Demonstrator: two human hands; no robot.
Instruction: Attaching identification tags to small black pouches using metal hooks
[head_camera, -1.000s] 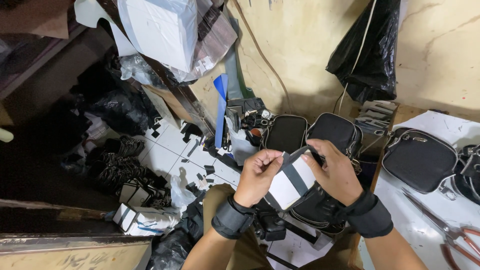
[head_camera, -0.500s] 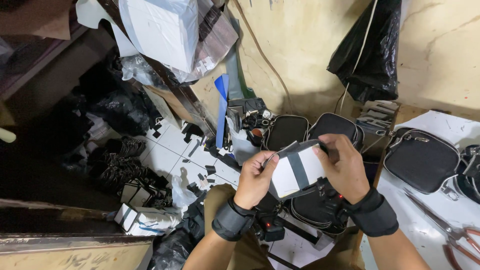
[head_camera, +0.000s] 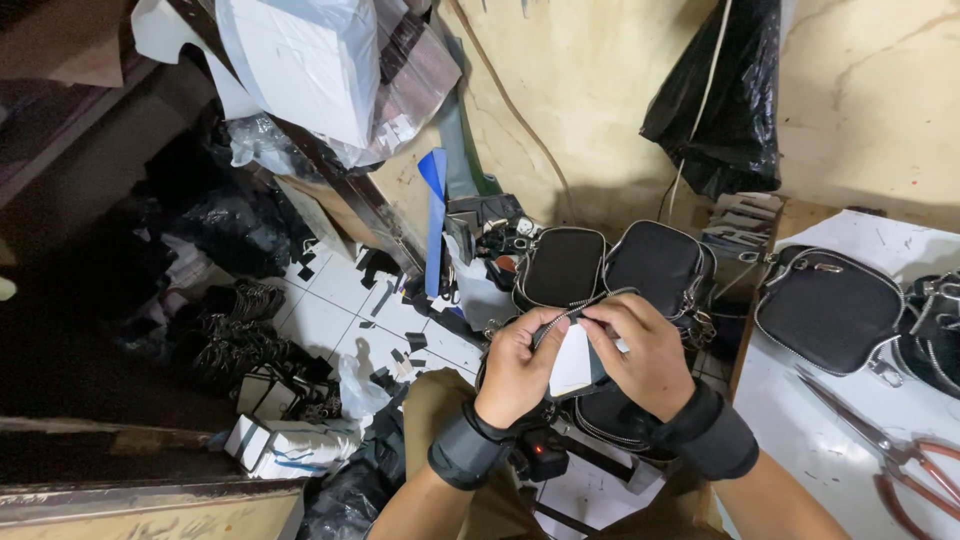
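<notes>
My left hand (head_camera: 518, 366) and my right hand (head_camera: 640, 352) meet over my lap. Between them they hold a white piece (head_camera: 572, 364) with a dark edge and a zipper strip (head_camera: 575, 310) running across its top. Both hands pinch it, thumbs on top. Each wrist wears a black band. Beneath the hands lies a black bag (head_camera: 612, 420), partly hidden. Two small black zipped bags (head_camera: 560, 264) stand just beyond my hands.
A white table (head_camera: 860, 420) at the right carries another black bag (head_camera: 828, 308) and red-handled scissors (head_camera: 890, 452). A black plastic sack (head_camera: 722, 90) hangs on the wall. The tiled floor (head_camera: 330, 320) at the left holds scraps, black bundles and small boxes (head_camera: 270, 440).
The white piece has been turned and folded closer between my hands, showing less white. My hands have drawn together around it.
</notes>
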